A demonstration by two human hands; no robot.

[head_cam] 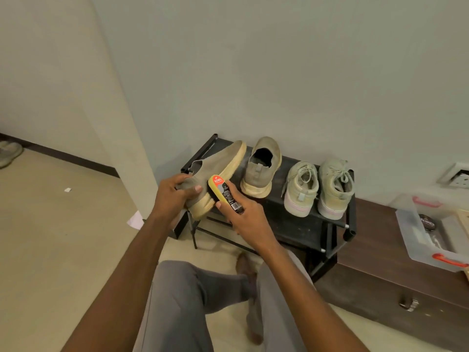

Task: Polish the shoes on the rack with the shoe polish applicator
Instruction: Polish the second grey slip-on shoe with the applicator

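Note:
My left hand (172, 196) grips the heel of a tan slip-on shoe (223, 161), lifted and turned on its side above the left end of the black shoe rack (299, 224). My right hand (247, 219) holds a yellow shoe polish applicator (224, 193) with a black and red label against the shoe's pale sole edge. The matching tan shoe (261, 168) stands on the rack's top shelf, heel toward me. A pair of pale lace-up sneakers (319, 189) stands to its right.
A dark wooden cabinet (380, 270) adjoins the rack on the right, carrying a clear plastic box (431, 255) with red handles and a round tin (427, 222). Paper scraps (135, 219) lie on the tiled floor. Another shoe (9, 152) sits at the far left wall.

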